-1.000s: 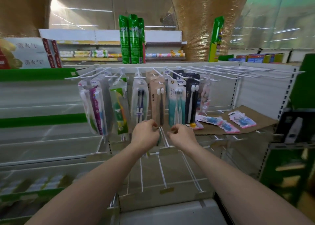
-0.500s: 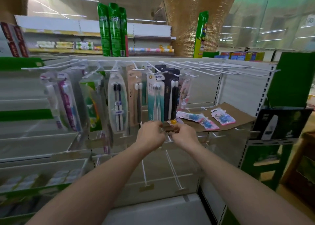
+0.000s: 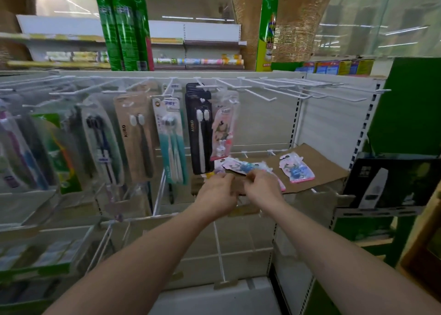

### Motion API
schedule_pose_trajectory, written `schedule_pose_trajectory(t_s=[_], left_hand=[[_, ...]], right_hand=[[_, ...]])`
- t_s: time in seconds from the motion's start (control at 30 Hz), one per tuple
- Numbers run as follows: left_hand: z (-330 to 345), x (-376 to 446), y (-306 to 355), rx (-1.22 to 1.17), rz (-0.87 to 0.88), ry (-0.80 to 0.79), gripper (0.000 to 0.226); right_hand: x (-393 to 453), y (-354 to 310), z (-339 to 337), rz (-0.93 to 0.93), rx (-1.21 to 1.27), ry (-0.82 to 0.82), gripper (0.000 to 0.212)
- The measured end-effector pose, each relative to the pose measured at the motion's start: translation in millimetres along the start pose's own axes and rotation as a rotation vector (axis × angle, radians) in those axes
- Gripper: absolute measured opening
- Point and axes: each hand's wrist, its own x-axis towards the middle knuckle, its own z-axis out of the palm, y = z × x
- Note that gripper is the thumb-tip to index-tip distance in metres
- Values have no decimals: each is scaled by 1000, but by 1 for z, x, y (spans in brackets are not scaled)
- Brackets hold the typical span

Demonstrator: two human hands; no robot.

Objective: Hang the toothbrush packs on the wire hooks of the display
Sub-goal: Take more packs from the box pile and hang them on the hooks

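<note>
1. At the far left, blurred packs with purple and green brushes (image 3: 59,152) hang from the white wire hooks (image 3: 78,91) of the display.
2. Next comes a clear pack with dark brushes (image 3: 102,145), then a tan card pack (image 3: 136,138) marked AURO, a teal and white pack (image 3: 170,140), a black pack (image 3: 199,128) and a pink children's pack (image 3: 224,128), each hanging from its own hook.
3. Below the black pack, the left hand (image 3: 216,193) reaches to the near edge of a cardboard sheet (image 3: 317,166), its fingers curled onto a small pink and blue toothbrush pack (image 3: 243,166) lying there.
4. Just beside it, the right hand (image 3: 263,188) pinches the same pack from the other side; both hands grip it, fingers narrow.
5. Further right on the cardboard lies a second pink and blue pack (image 3: 297,167), apart from the hands.
6. Above it, the hooks at the right end (image 3: 310,87) of the top rail carry nothing.
7. At the far right stands a dark box (image 3: 391,183) on a green shelf unit.
</note>
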Motion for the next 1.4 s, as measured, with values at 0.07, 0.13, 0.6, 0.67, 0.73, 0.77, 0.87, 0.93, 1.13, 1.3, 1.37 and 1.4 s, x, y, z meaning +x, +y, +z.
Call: schedule_pose_trajectory(t_s=[0.07,0.13,0.6,0.67,0.73,0.77,0.87,0.93,1.13,1.3,1.37,1.4], left_hand=[[7,14,10,30,-36,-15,43],[13,26,15,81,-80,-36,46],[38,61,20,235,-341,-69,58],[37,61,22,202,-331,-61,49],[36,61,26,216,-312,-43,39],[35,61,28,228,-301,-30,36],[30,63,33,225,-275,-8,26],[29,65,36,211,-262,15,25],[35,72,42,60,-241,108,28],[41,76,49,-99,-229,212,28],[40,76,54,-125,-312,160,33],[39,76,55,-130,-360,132,33]], right_hand=[[16,8,-5,-11,-4,28,34],[31,13,-9,-25,-28,24,34],[98,26,7,-138,-108,-188,34],[101,26,8,-136,-95,-198,25],[105,27,10,-128,-45,-188,23],[106,27,10,-124,-26,-174,27],[107,25,8,-104,32,-140,28],[108,27,6,-92,80,-122,28],[101,37,-14,-38,129,-53,35],[96,50,-29,-5,-12,-16,47],[95,56,-33,6,-38,-47,50],[94,59,-35,16,-45,-78,51]])
